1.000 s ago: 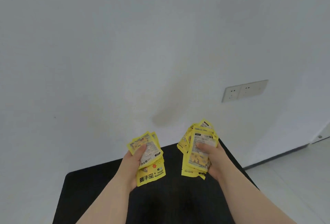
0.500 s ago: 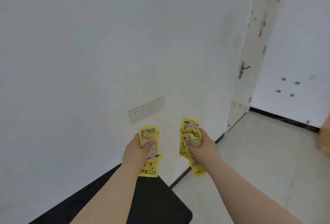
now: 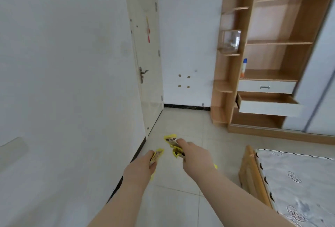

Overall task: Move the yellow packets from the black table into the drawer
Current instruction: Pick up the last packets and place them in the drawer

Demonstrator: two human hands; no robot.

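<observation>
My left hand [image 3: 140, 168] grips a small stack of yellow packets [image 3: 157, 156], seen edge-on above the floor tiles. My right hand [image 3: 196, 158] grips a second bunch of yellow packets [image 3: 172, 142] that sticks out past my fingers. Both hands are held out in front of me, close together. Far ahead on the right, an open white-fronted drawer [image 3: 268, 106] stands pulled out of a wooden shelf unit [image 3: 282, 42]. The black table is out of view.
A white wall runs along my left, ending at a cream door [image 3: 145, 54]. A bed with a wooden frame [image 3: 253, 174] and patterned mattress stands at the lower right. A shut drawer [image 3: 265, 87], a bottle [image 3: 243, 67] and a clear container [image 3: 229, 41] sit in the shelf unit.
The view has swung right, from the wall and black table to the room with the shelf unit and open drawer. Both hands still hold their packets, now lower and edge-on.
</observation>
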